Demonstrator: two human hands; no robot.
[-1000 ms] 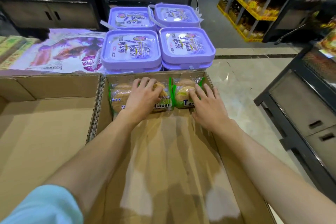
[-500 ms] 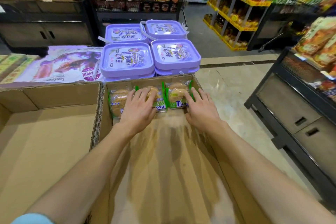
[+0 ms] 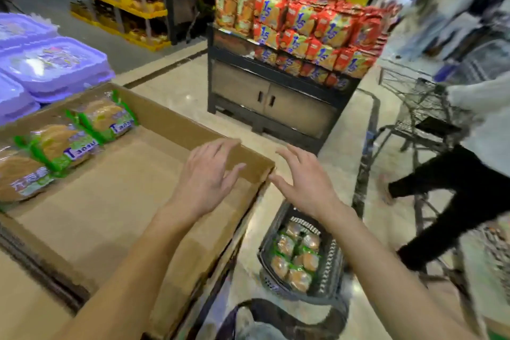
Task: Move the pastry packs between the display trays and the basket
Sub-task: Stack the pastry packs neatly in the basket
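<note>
Both hands are hovering at the frame centre, fingers spread and gripping nothing. The left hand [image 3: 205, 178] is hanging over the right corner of the cardboard tray [image 3: 171, 124]; the right hand [image 3: 305, 183] is hanging above the floor. Pastry packs [image 3: 66, 143] are lying along the tray's far wall at the left. More packs are filling the basket [image 3: 328, 265] on the floor, lower centre.

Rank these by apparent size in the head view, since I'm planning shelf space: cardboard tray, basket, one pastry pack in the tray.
1. cardboard tray, clearly largest.
2. basket, though it sits lower on the floor, so it looks smaller than it is.
3. pastry pack, smallest.
</note>
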